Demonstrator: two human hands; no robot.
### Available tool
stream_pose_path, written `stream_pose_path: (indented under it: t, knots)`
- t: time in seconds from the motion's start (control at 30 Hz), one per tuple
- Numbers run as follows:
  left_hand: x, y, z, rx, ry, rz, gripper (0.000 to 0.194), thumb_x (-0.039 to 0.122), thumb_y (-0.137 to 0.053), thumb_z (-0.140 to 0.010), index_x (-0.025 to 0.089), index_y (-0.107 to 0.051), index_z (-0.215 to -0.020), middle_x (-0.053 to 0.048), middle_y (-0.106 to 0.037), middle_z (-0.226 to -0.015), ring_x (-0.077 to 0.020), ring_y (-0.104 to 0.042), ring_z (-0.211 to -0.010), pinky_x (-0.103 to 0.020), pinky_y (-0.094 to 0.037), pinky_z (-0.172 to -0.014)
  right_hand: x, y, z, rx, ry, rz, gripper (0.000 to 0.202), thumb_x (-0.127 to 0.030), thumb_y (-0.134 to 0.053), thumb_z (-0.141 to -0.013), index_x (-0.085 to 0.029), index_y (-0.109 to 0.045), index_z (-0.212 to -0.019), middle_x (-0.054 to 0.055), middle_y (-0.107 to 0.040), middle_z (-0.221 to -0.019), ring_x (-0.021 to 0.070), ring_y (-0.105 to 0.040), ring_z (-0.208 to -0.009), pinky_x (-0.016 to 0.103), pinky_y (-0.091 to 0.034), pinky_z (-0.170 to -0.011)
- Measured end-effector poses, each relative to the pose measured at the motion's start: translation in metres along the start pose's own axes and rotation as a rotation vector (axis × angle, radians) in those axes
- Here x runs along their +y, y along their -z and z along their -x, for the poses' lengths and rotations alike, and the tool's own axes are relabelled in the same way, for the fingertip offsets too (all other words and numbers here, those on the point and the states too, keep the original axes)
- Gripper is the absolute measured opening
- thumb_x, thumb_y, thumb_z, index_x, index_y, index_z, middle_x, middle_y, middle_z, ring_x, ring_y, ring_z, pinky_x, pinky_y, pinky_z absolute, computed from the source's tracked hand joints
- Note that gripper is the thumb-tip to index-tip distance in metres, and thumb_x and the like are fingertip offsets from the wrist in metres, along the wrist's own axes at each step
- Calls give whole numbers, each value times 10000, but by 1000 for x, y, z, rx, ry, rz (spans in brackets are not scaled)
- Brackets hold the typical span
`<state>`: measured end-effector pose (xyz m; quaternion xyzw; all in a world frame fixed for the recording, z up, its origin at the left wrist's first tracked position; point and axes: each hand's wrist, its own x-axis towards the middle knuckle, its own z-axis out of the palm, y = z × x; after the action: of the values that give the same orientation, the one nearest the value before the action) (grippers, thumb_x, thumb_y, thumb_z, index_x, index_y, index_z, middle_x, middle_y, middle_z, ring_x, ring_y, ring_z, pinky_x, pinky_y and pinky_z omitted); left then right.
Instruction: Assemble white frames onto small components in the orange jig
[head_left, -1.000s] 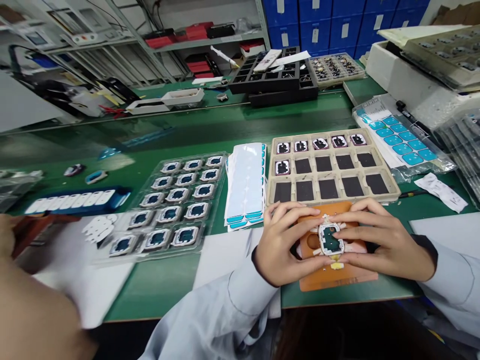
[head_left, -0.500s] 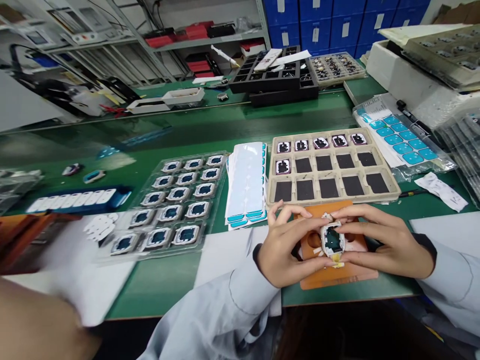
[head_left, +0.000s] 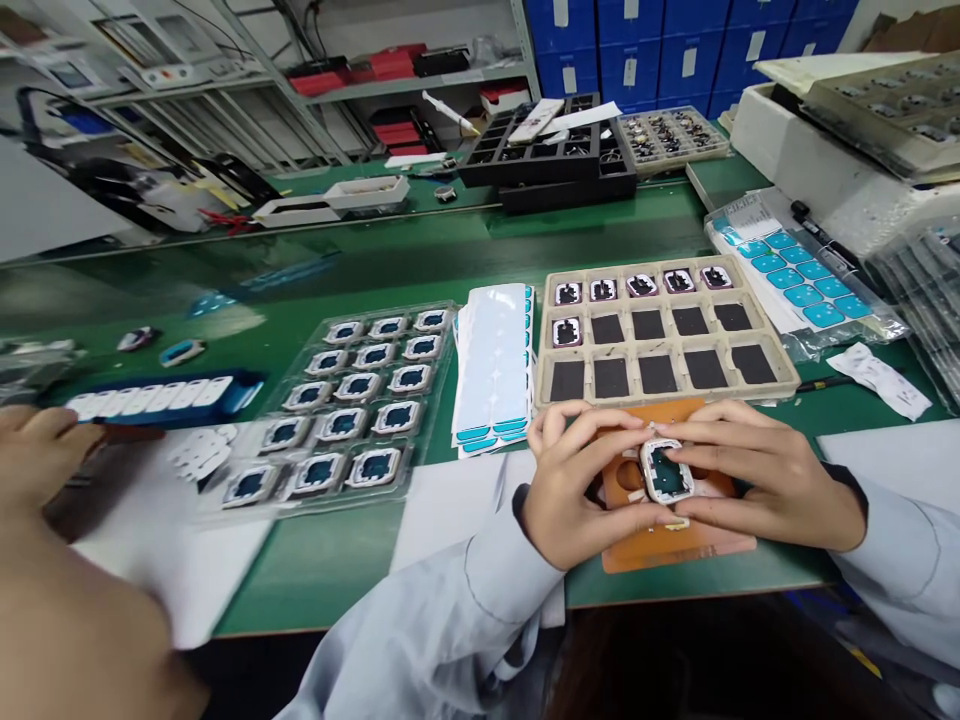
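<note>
A small white rounded-square frame with a dark green inside (head_left: 668, 474) is held between both hands, over an orange plate (head_left: 675, 560). My left hand (head_left: 581, 485) grips its left side, thumb at the lower edge and fingers at the top. On the right side my right hand (head_left: 765, 478) pinches the same frame, its thumb and fingers closed on the rim. Below the frame a small pale yellowish piece (head_left: 679, 523) shows on the plate. Behind the hands lies a beige compartment tray (head_left: 667, 393), with several similar parts in its back rows.
Left of the tray are blue-white sheets (head_left: 491, 370) and a clear tray (head_left: 420, 440) of white frames. Another person's arm and hand (head_left: 45, 455) reach in at the far left. Bagged blue stickers (head_left: 806, 275) and a crumpled white wrapper (head_left: 879, 381) lie right.
The held frame has tilted slightly, and its lower rim now shows white, without the yellow patch seen there before. The other person's hand has come into view at the left.
</note>
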<state>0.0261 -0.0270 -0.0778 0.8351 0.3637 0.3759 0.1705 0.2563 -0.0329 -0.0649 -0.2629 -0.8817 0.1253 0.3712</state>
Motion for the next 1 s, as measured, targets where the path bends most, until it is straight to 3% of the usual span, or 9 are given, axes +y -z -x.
stream_pose_path:
  t: [0.27,0.73,1.0]
  knots:
    - [-3,2,3,-34,23,-29,552,553,-805,-694,258,-690,-1146,-89,-666,-1173,-297,-505,-1123,-501,-349,-999,1,4,1,-26,-63,-52,290,-238,-689,-888,-163,-644,-1164,139,-675,-1231,261,-547,-995,453,-517,-810]
    - [-6,2,3,-20,-31,-20,536,512,-814,-701,242,-689,-1147,-95,-662,-1144,-292,-478,-1110,-502,-362,-1004,0,1,2,14,-29,16,305,-204,-681,-876,-215,-642,-1178,109,-693,-1213,259,-599,-943,462,-523,-776]
    - [-8,2,3,-76,26,-45,528,563,-817,-667,257,-721,-1086,-100,-642,-1204,-315,-445,-1151,-529,-327,-1014,2,-1,6,-34,-31,53,241,-209,-688,-872,-198,-627,-1105,126,-691,-1208,276,-586,-968,479,-497,-772]
